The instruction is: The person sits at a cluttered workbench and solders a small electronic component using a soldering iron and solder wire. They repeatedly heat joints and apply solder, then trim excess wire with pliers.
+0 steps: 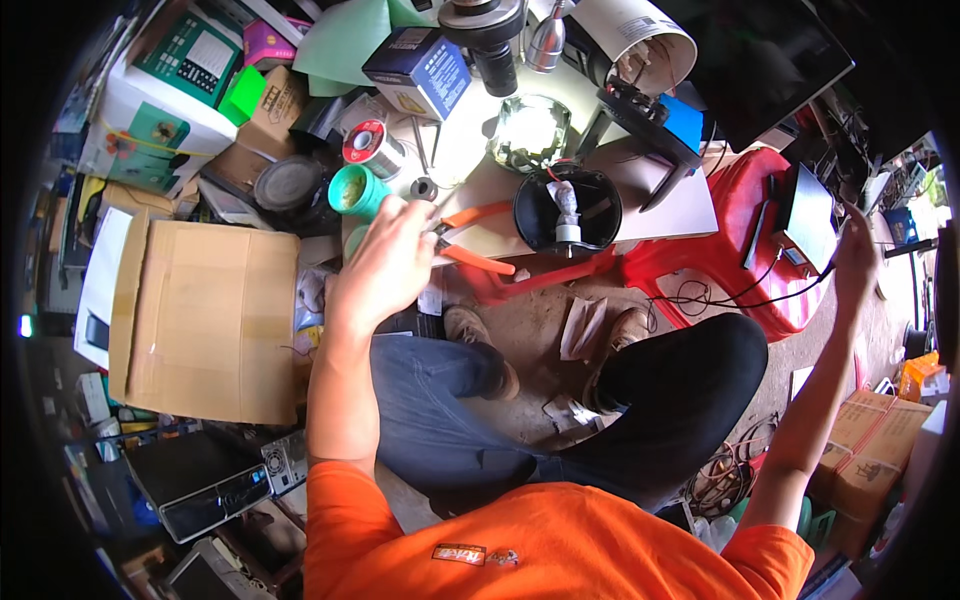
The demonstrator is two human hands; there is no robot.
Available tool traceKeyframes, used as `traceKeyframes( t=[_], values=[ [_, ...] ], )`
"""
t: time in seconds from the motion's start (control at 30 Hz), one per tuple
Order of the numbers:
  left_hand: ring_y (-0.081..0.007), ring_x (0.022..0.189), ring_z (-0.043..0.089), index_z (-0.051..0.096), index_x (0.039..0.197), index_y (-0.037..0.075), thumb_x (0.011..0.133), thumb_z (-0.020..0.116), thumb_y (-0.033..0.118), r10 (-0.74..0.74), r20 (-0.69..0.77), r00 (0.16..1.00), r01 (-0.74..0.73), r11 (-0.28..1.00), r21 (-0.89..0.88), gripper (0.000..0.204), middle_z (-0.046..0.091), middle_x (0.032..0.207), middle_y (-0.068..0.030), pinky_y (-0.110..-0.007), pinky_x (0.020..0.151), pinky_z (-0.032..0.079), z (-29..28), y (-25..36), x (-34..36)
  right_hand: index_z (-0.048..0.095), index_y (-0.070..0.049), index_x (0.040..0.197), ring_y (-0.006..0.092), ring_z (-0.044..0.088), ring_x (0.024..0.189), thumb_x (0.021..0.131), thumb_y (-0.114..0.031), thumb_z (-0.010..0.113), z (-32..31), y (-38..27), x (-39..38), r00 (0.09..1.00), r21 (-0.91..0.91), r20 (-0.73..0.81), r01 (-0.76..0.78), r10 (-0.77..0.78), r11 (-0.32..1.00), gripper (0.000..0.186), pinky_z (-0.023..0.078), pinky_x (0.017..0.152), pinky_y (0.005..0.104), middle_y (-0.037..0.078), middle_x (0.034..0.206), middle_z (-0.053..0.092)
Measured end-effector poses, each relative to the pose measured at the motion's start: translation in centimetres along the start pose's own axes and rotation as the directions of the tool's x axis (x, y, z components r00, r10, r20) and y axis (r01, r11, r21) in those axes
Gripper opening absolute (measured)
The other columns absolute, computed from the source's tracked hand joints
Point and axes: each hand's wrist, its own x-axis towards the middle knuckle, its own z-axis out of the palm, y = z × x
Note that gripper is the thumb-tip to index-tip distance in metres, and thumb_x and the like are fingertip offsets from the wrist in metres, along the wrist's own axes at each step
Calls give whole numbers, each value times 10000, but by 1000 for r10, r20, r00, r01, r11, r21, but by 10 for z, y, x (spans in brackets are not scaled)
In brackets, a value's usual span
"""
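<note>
My left hand point(388, 255) is over the near edge of the white table point(672, 200), its fingers curled together. Whatever they pinch, if anything, is hidden. Right by its fingertips are the jaws of pliers with orange handles point(478, 262), handles spread to the right. Just beyond that hand stands a green tub point(357, 190). A black round lamp housing point(533, 226) with a white wired connector lies right of the pliers. Far to the right, my right hand point(858, 258) is beside a silver box point(806, 222) on a red stool point(735, 215); its grip is unclear.
A solder spool point(372, 147), a blue box point(417, 72) and a lit clear reflector point(530, 132) crowd the tabletop. A black stand point(645, 130) rises at the right. Beside my left arm is a cardboard box point(215, 320). Black cables point(740, 303) hang off the stool.
</note>
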Motion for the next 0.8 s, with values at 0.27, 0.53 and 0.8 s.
traceKeyframes(
  t=[0.27,0.53,0.8],
  values=[
    [-404,1072,651,632,1119,13,906,728,51,98,5,995,-98,995,2,237,668,1097,-188,-468,939,522,20,6,7,699,-77,1375,179,703,1111,1112,-188,560,-42,-126,13,809,148,-484,451,-333,880,318,574,902,296,97,1277,726],
    [-350,985,706,680,997,42,867,799,166,77,-186,980,-56,992,114,215,728,1004,-145,-462,853,553,44,29,25,474,90,1502,254,640,1217,1073,-172,528,-18,-187,42,907,854,-284,387,-311,347,506,510,1057,337,209,1366,636],
    [-329,918,673,627,961,15,867,781,105,91,-374,923,-97,995,3,201,643,958,-155,-430,829,532,18,6,37,452,133,1517,205,653,1021,1046,-101,497,22,-201,12,891,877,-252,375,-378,300,528,490,1053,375,189,1163,675]
  ],
)
